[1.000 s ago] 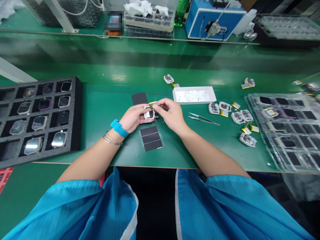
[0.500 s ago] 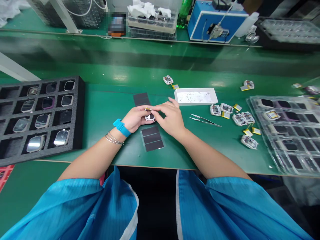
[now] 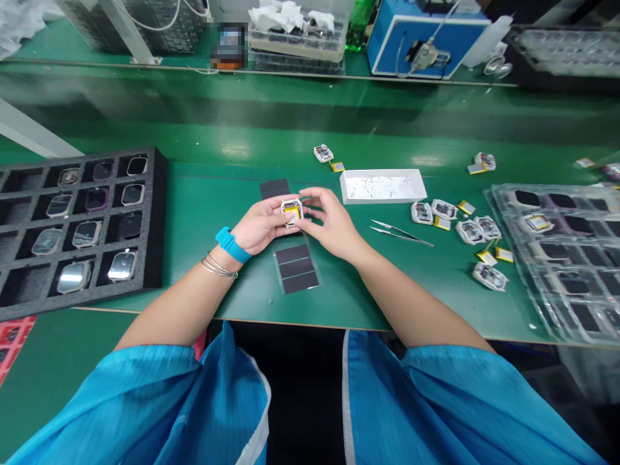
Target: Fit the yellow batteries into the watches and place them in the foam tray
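Between my two hands is a white smartwatch case (image 3: 292,212), its open side up and a yellow-edged battery in it. My left hand (image 3: 259,227) grips the case from the left, thumb at its lower edge. On the other side my right hand (image 3: 334,226) holds the case with thumb and fingertips. Just below the hands lies a sheet of black adhesive strips (image 3: 297,268); another black sheet (image 3: 274,188) is partly covered by my left hand. Tweezers (image 3: 401,233) rest to the right of my right hand.
A shallow white box (image 3: 383,186) with tiny pieces stands behind the tweezers. Several opened watch cases (image 3: 443,209) with batteries lie to the right. Clear plastic trays (image 3: 547,284) are stacked at far right; a black foam tray (image 3: 154,226) of watches is at left.
The watch case has turned and come up a little, so its open side and battery now show. My right fingers have shifted from over the case to its right edge.
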The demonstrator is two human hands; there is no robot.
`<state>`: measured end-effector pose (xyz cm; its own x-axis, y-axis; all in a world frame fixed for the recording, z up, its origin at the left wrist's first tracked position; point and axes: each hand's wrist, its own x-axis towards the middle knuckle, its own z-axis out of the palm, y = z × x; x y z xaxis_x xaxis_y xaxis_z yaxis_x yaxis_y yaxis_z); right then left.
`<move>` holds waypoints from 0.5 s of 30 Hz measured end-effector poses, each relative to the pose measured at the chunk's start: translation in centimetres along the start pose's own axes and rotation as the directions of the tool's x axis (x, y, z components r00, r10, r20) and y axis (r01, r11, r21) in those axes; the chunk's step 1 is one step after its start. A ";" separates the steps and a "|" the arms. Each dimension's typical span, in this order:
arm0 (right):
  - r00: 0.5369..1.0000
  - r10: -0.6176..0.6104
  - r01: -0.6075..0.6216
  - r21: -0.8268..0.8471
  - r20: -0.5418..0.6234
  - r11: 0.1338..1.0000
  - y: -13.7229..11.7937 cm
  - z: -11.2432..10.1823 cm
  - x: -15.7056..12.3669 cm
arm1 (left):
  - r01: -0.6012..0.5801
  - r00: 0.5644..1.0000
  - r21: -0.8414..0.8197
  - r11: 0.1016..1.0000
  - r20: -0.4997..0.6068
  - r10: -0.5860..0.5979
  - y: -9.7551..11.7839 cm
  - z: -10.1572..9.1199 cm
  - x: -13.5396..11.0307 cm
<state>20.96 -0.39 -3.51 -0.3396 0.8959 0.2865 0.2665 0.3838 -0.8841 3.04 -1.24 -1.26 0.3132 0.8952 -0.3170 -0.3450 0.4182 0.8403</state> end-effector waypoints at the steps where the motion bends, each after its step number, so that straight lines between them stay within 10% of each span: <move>1: 0.997 0.048 -0.055 0.123 0.064 0.991 0.2 0.0 0.1 | -0.015 1.000 0.020 1.000 0.018 0.015 0.0 0.0 -0.1; 10: 0.993 0.101 -0.116 0.300 0.067 0.947 -1.6 0.7 -0.8 | -0.155 0.986 0.121 0.981 0.077 0.146 0.5 0.9 -0.8; 15: 0.972 0.099 -0.137 0.175 0.211 0.975 -2.5 -0.4 4.4 | -0.214 0.976 0.053 0.975 -0.028 0.216 3.4 -0.8 -3.8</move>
<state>19.18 2.73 0.13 -0.4944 0.8618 0.1135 0.1484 0.2123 -0.9659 -0.02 -3.13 2.44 0.2065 0.9683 -0.1406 -0.3564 0.2083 0.9108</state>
